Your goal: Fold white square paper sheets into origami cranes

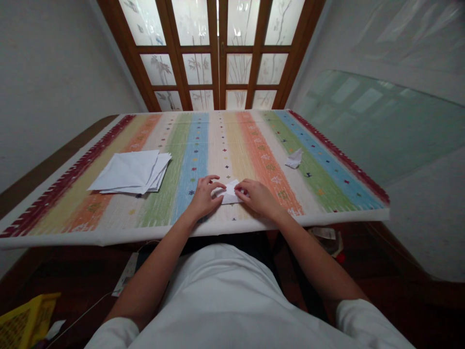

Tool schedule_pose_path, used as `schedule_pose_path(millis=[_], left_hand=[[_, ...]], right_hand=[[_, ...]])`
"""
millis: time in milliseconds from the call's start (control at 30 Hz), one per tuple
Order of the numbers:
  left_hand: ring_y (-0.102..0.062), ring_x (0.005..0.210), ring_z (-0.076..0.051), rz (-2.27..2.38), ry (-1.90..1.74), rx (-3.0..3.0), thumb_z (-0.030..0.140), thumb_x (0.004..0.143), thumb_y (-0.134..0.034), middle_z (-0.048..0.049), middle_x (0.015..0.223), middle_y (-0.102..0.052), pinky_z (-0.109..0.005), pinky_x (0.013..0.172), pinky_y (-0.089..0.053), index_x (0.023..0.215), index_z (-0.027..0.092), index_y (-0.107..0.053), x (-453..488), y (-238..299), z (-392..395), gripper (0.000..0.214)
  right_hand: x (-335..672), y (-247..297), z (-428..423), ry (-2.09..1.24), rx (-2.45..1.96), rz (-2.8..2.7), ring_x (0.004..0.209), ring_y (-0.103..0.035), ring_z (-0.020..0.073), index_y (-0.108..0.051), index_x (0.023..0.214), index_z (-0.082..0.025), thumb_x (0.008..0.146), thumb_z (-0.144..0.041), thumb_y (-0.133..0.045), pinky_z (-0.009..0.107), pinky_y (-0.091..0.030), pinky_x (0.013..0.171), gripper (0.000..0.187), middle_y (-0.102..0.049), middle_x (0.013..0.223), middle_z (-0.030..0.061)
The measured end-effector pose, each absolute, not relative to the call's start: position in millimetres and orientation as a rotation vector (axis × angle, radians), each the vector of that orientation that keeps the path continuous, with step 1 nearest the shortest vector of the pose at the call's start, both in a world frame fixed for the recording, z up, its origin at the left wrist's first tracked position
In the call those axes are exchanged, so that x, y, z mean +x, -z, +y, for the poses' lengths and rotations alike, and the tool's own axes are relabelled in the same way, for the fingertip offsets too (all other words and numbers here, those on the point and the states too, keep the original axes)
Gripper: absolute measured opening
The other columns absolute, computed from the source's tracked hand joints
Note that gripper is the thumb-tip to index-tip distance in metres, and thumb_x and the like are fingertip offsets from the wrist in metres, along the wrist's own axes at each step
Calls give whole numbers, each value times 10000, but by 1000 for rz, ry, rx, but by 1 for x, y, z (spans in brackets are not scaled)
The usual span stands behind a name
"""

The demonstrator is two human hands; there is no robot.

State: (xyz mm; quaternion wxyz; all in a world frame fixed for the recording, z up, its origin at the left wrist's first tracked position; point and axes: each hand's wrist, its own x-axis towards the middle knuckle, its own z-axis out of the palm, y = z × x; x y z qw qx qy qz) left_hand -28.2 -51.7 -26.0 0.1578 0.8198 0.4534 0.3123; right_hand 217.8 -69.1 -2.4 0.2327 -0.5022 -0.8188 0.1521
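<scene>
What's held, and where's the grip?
A small folded white paper sheet, grip at its two side ends: left hand on one, right hand on the other.

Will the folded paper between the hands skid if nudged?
It will likely feel very light and shift easily: the folded white paper is a small thin piece, pressed by the left hand and right hand. Its folds probably stiffen it somewhat, but may spring open once released. The woven striped cloth may give slight grip.
</scene>
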Motion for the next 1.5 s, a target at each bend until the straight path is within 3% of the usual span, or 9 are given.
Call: schedule_pose_path(millis=[333,500,600,667,800,900,1067,1233,1500], left_hand=[[-649,1381,-292,721,-639,2341,65,901,-617,-78,1373,-783,-552,1211,-506,934,247,-861,-28,17,-58,305],[-683,1307,-313,777,-668,2290,218,886,-748,-100,1310,-783,-541,1172,-536,1232,230,-779,-26,15,-62,348],[-662,1347,-319,788,-658,2306,227,890,-754,-109,1329,-771,-544,1185,-526,1206,227,-755,-24,15,-65,316],[-628,1405,-331,759,-633,2353,274,901,-799,-120,1370,-758,-555,1217,-502,1178,227,-751,-23,13,-67,285],[-586,1445,-371,749,-567,2458,457,795,-975,-151,1439,-719,-584,1237,-486,1201,226,-739,-20,8,-70,524],[-576,1443,-375,796,-567,2521,429,765,-1000,-158,1484,-686,-590,1245,-481,1255,225,-726,-19,6,-71,597],[-578,1414,-360,1083,-722,2539,249,871,-856,-162,1490,-660,-586,1232,-494,1252,210,-719,-20,13,-65,407],[-629,1316,-333,1304,-766,2492,147,971,-668,-167,1372,-694,-559,1185,-532,1187,183,-726,-23,21,-56,227],[-612,1308,-343,1329,-741,2501,326,992,-746,-154,1387,-687,-552,1182,-515,1266,208,-682,-21,24,-58,305]], right_hand=[[219,-6,-71,-574,-1572,-2141,854,-736,215,-845,1066,-170,933,-179,-834,295,-485,759,134,-821,976,98],[216,-10,-72,-634,-1607,-2136,815,-731,203,-835,1021,-174,998,-242,-790,281,-443,708,84,-832,934,88],[221,-18,-75,-614,-1665,-2171,838,-732,219,-834,975,-190,1007,-315,-798,292,-433,708,133,-835,954,99],[225,-23,-78,-658,-1673,-2206,821,-729,217,-837,982,-195,966,-315,-844,290,-441,707,122,-829,935,88],[233,-28,-86,-767,-1645,-2244,785,-717,208,-849,1060,-196,810,-252,-956,280,-454,690,277,-812,892,57],[234,-25,-85,-766,-1646,-2198,807,-718,210,-849,1103,-185,773,-182,-953,283,-473,705,346,-817,929,66],[229,-15,-65,-663,-1623,-2008,834,-728,208,-858,1126,-165,825,-79,-857,297,-518,774,313,-825,961,99],[223,-12,-41,-744,-1600,-1919,714,-690,176,-858,1013,-129,832,-31,-761,276,-499,699,228,-803,834,83],[217,-19,-33,-653,-1615,-1980,758,-712,194,-825,858,-166,874,-66,-738,287,-472,699,134,-820,861,102]])
